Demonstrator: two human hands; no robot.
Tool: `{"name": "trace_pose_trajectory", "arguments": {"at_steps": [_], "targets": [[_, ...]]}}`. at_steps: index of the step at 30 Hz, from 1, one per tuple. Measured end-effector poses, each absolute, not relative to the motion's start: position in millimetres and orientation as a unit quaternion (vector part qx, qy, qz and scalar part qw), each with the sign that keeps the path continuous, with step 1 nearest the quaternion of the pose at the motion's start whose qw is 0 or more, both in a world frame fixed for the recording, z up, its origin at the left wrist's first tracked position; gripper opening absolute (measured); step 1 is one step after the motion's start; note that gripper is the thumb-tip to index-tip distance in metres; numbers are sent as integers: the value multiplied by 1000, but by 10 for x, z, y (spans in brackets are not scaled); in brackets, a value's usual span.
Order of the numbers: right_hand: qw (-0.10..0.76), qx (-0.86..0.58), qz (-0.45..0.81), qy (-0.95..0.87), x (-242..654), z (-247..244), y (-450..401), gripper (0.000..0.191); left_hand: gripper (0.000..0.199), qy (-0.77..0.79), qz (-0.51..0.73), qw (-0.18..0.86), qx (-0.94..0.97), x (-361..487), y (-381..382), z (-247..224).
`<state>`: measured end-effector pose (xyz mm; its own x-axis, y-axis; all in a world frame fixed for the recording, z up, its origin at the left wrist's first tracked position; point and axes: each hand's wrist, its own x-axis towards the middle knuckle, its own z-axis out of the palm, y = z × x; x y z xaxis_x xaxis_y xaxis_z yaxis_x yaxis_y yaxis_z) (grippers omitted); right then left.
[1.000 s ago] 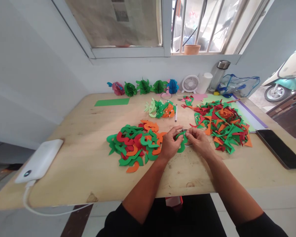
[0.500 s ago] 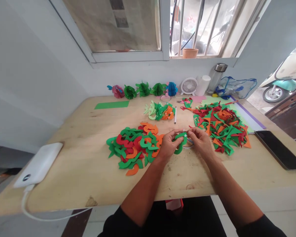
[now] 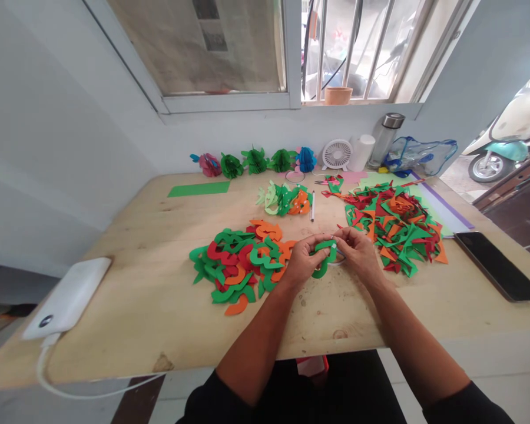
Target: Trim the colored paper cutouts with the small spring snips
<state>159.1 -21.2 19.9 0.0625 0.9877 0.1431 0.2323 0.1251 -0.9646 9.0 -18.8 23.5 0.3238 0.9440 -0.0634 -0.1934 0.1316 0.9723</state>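
Observation:
My left hand (image 3: 304,259) pinches a curved green paper piece (image 3: 321,271) above the front middle of the table. Beside it, the fingers of my right hand (image 3: 355,249) are pressed together at the small white spot on the green piece's upper edge; what they grip is too small to name. A roll or ring of tape (image 3: 338,258) lies partly hidden between the hands. Left of them is a pile of curved green, red and orange cutouts (image 3: 236,268). Pointed paper scraps (image 3: 397,221) are heaped to the right.
Behind the hands lie a pen (image 3: 312,206), spotted paper shapes (image 3: 287,200) and scissors (image 3: 324,182). Folded paper figures (image 3: 255,160), a small fan (image 3: 337,154) and a bottle (image 3: 385,141) line the wall. A phone (image 3: 499,266) is right, a white power bank (image 3: 68,297) left.
The green piece has tilted slightly between my hands, and my right fingertips have shifted a little at its upper edge. The whole view has moved slightly.

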Motion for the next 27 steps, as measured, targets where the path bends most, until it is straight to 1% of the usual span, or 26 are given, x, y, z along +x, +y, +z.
{"name": "trace_pose_trajectory", "arguments": {"at_steps": [7, 13, 17, 24, 27], "targets": [[493, -550, 351, -576, 1581, 221, -225, 18, 44, 388, 435, 654, 482, 87, -209, 279], [474, -541, 347, -602, 1585, 213, -217, 16, 46, 391, 438, 654, 478, 91, -182, 240], [469, -542, 338, -610, 1582, 208, -215, 15, 42, 400, 449, 626, 496, 106, -174, 198], [472, -546, 365, -587, 1579, 192, -206, 16, 35, 415, 455, 576, 538, 126, -193, 172], [472, -544, 368, -588, 1584, 180, -202, 16, 37, 415, 453, 574, 542, 125, -188, 158]]}}
